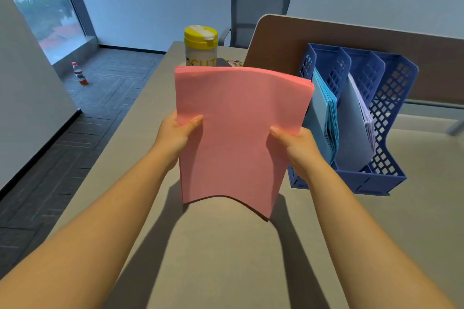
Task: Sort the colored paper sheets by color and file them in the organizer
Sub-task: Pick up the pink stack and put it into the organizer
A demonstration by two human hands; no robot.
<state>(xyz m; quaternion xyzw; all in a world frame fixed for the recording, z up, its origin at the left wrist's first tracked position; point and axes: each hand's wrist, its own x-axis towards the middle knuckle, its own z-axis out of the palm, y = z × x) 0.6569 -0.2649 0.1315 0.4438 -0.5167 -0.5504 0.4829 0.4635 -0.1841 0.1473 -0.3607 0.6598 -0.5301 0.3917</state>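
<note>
Both hands are holding a thick stack of pink paper [238, 133] upright above the bench [226, 258], its lower edge bowing upward and clear of the surface. The left hand [175, 134] is gripping the stack's left edge, thumb lying across the pink front, while its fingers are hiding behind the sheets. The right hand [296, 148] is gripping the right edge the same way, thumb on the front and fingers out of sight at the back. Just beside the stack to the right, a blue organizer [386, 173] is standing on the bench; its near left wall is partly hiding behind the right hand and the pink sheets, so how that slot is filled cannot be told. In one compartment a bundle of light blue paper [326, 118] is leaning, and in the next one a bundle of pale lilac paper [361, 128] is leaning likewise; the outermost lattice compartment is showing no sheets. Behind the pink stack a canister with a yellow lid [200, 42] is rising, its label cutting off at the paper's top edge and reading only partly. A brown divider panel [351, 42] is standing behind the organizer, a grey chair [258, 7] beyond it. On the floor by the window a small bottle [80, 74] is standing, too small to read.
</note>
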